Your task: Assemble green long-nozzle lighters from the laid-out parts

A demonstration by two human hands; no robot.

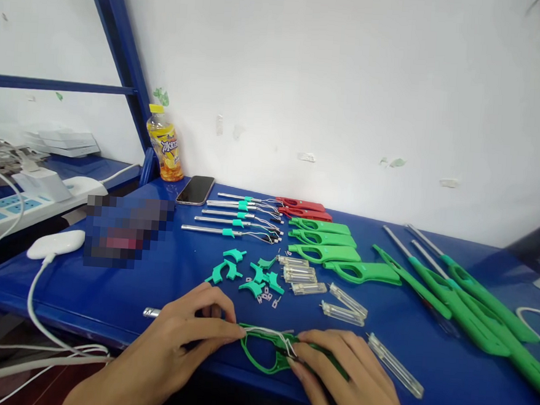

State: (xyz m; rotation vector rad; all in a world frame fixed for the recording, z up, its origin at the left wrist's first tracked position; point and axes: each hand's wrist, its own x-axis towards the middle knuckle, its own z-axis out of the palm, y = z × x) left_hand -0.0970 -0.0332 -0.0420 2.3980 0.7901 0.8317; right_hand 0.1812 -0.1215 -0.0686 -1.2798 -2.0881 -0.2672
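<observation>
An open green lighter half-shell [258, 367] lies across the table's front edge between my hands. White wires [268, 331] run along its upper side. My left hand [187, 329] is closed on the shell's narrow front end; a metal tube [152, 312] sticks out to the left behind it. My right hand [346, 371] is wrapped over the handle end, its thumb and forefinger pinching by the black part [289, 353] where the wires end. Just beyond my hands are turquoise triggers [253, 288] and small metal clips [267, 297].
Clear fuel tanks [299, 274], green half-shells [326, 253], red half-shells [302, 205] and wired metal tubes [225, 213] lie behind. Longer green lighters [461, 305] rest at right. A phone [195, 190], drink bottle [165, 146], white charger [55, 244] and power strip [1, 211] are left.
</observation>
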